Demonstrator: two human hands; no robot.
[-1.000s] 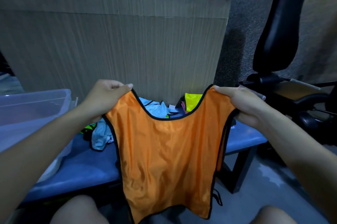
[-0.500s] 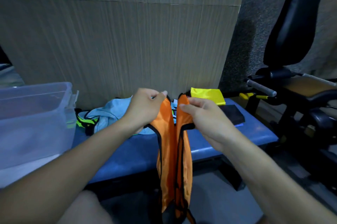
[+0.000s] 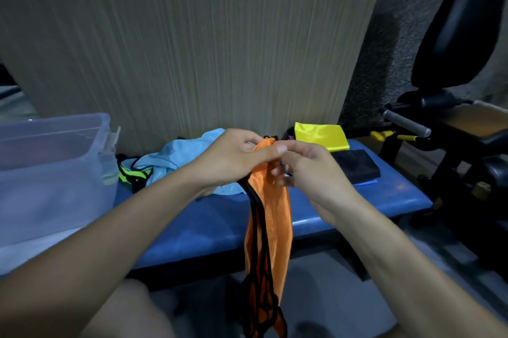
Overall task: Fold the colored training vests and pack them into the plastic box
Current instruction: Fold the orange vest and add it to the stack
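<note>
An orange vest with black trim hangs folded lengthwise in front of the blue bench. My left hand pinches its two shoulder straps together at the top. My right hand touches the same top edge from the right, fingers curled at the fabric. A clear plastic box stands on the bench's left end. A light blue vest and a neon green one lie crumpled behind my left hand. A folded yellow vest and a dark folded one lie at the right.
A wood-grain panel rises right behind the bench. A black exercise machine with a padded seat and a grey handle stands at the right. My bare knees show at the bottom edge, above a grey floor.
The vest was held spread wide by its shoulders. My hands came together, so it now hangs as a narrow folded strip, both straps gathered under my left hand.
</note>
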